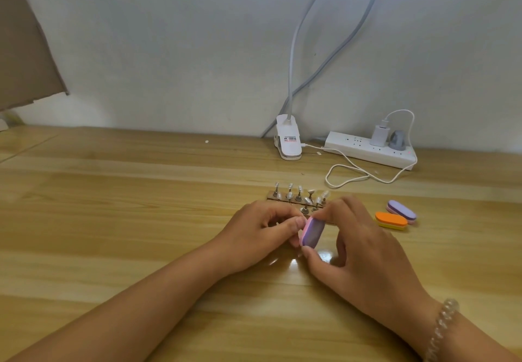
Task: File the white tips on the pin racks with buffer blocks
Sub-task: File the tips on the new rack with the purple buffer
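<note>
Your left hand (265, 229) curls before the rack (299, 199); whether it holds anything is hidden. Your right hand (353, 237) grips one block (312, 233) there. Two more blocks (391, 220) lie right of the rack.

The head camera looks forward and down, close over the table (135, 220).

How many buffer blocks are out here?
3: a pink block pinched in the right hand; an orange block on the table to its right; a purple block just behind that.
</note>
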Motion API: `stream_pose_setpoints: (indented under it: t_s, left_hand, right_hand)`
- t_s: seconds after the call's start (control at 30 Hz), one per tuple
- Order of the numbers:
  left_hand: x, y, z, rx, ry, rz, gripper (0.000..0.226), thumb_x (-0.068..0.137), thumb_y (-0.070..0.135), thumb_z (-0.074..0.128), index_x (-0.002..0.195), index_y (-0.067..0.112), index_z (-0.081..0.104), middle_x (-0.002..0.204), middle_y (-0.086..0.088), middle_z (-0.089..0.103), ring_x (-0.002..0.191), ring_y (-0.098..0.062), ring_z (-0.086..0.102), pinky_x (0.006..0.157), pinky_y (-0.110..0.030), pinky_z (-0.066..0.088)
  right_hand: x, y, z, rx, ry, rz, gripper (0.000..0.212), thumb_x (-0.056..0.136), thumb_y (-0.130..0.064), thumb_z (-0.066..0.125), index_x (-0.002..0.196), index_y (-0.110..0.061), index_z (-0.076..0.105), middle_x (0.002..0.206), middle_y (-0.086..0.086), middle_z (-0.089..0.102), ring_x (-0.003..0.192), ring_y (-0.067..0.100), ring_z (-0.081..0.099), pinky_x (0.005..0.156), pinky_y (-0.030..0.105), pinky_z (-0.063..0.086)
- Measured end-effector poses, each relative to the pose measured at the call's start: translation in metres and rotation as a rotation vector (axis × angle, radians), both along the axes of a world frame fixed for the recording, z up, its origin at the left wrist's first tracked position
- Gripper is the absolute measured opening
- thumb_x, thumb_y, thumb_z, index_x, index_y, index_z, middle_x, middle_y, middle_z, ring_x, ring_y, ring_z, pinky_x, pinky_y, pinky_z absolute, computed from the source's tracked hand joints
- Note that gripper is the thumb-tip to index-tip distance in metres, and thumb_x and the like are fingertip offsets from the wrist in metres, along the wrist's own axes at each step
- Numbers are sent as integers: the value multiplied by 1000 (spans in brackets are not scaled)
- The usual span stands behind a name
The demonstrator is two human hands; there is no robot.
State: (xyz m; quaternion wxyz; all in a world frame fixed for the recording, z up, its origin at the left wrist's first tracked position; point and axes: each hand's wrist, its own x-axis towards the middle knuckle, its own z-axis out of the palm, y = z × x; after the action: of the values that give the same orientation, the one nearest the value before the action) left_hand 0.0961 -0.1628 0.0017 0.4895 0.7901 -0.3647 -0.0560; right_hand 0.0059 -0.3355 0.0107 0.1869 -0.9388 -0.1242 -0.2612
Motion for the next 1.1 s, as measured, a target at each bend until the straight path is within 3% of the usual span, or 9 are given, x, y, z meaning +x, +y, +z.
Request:
stream_pose_setpoints:
  t_s: [0.1, 0.23, 0.4, 0.5, 0.57, 0.73, 0.87, 0.97, 1.1]
  left_hand:
    - [-1, 0, -1, 30, -39, 1, 26, 92, 33, 54, 90, 17, 73, 79, 2, 70, 82, -24, 64, 79, -49, 51]
    - [-1, 0, 0, 31, -30, -11, 22, 93, 34, 55, 83, 23, 71, 72, 11, 68, 73, -11, 61, 76, -41, 49]
    - [1, 0, -2, 62, -84, 3, 18, 97, 25, 58, 86, 24, 73, 73, 14, 65, 70, -3, 55, 69, -38, 46]
    - [-1, -1, -1, 56, -66, -3, 17, 92, 36, 54, 85, 38, 69, 69, 18, 67, 67, 4, 56, 64, -27, 42]
    - [-1, -1, -1, 60, -78, 2, 17, 92, 36, 54, 87, 37, 70, 68, 19, 67, 65, 4, 55, 62, -20, 37]
    - [0, 0, -2, 51, -64, -8, 18, 93, 34, 55, 87, 29, 71, 71, 14, 67, 66, -2, 56, 64, -30, 43]
    - [0, 0, -2, 62, -76, -5, 16, 92, 38, 54, 84, 40, 68, 69, 19, 66, 63, 3, 53, 62, -23, 38]
    - [1, 1, -3, 69, -81, -4, 19, 91, 35, 54, 90, 30, 72, 72, 17, 65, 64, 1, 51, 63, -27, 39]
    - [0, 0, -2, 65, -79, -8, 18, 93, 35, 54, 91, 33, 71, 74, 18, 66, 67, -1, 55, 64, -30, 44]
  right_hand:
    - [-3, 2, -1, -49, 25, 56, 30, 73, -46, 63, 96, -36, 46, 101, -19, 44, 48, 9, 48, 41, 17, 35]
    - [1, -2, 1, 99, 22, -4, 34, 72, -47, 63, 100, -29, 55, 98, -17, 45, 50, 11, 50, 46, 33, 46]
    - [-3, 3, 2, 99, 43, 68, 34, 74, -49, 61, 100, -29, 55, 97, -17, 47, 51, 13, 51, 46, 31, 45]
    - [0, -3, 3, 273, -14, -18, 32, 75, -33, 75, 100, -26, 56, 97, -16, 52, 54, 16, 53, 51, 34, 46]
    - [2, -5, 3, 316, 7, -41, 32, 73, -28, 74, 99, -27, 56, 98, -16, 52, 57, 18, 55, 55, 37, 48]
    - [-3, 1, 1, 206, 83, 115, 31, 73, -39, 67, 101, -31, 54, 97, -15, 51, 58, 15, 55, 52, 36, 48]
    - [3, -5, 2, 333, 15, 22, 32, 76, -24, 77, 101, -27, 58, 99, -15, 54, 57, 18, 55, 53, 29, 46]
    - [1, -1, 0, 269, 73, 95, 31, 76, -27, 76, 101, -29, 58, 98, -14, 54, 58, 17, 56, 54, 33, 48]
    - [2, -4, 0, 361, 59, 99, 32, 76, -25, 80, 101, -28, 60, 99, -14, 57, 56, 18, 56, 53, 20, 42]
